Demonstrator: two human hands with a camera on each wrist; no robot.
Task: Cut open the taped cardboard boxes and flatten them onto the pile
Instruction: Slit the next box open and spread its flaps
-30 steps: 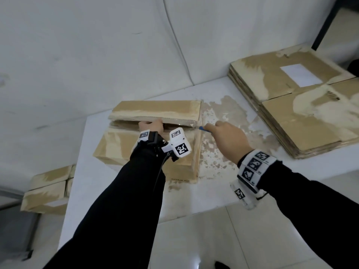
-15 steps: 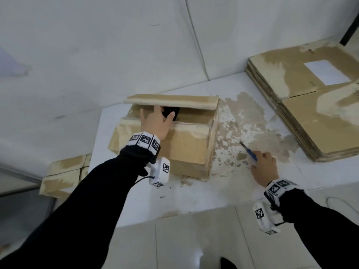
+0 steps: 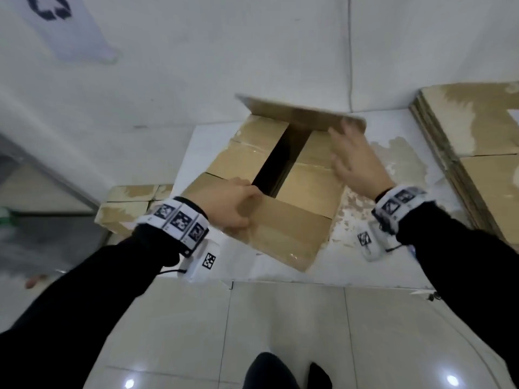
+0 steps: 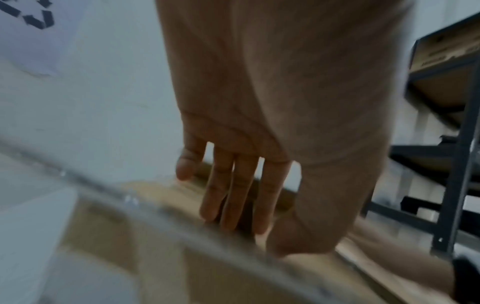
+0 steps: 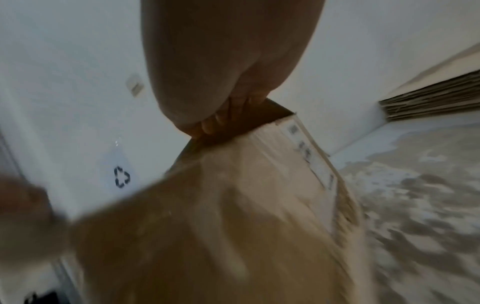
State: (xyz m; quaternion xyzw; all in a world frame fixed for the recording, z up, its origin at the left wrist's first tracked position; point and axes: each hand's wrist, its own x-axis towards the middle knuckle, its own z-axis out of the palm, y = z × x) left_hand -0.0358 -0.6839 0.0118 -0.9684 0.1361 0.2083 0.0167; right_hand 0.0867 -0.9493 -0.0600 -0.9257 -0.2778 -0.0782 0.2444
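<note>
Black recycling symbol point(image 3: 49, 7) on a white sheet on the wall; box label point(image 5: 309, 152) print too blurred to read.

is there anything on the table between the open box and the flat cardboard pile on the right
Nothing visible stands in the way. Between the open box and the flattened pile the head view shows only bare table with stained patches. The right hand is at the box's far flap and the left hand on its near flap.
</note>
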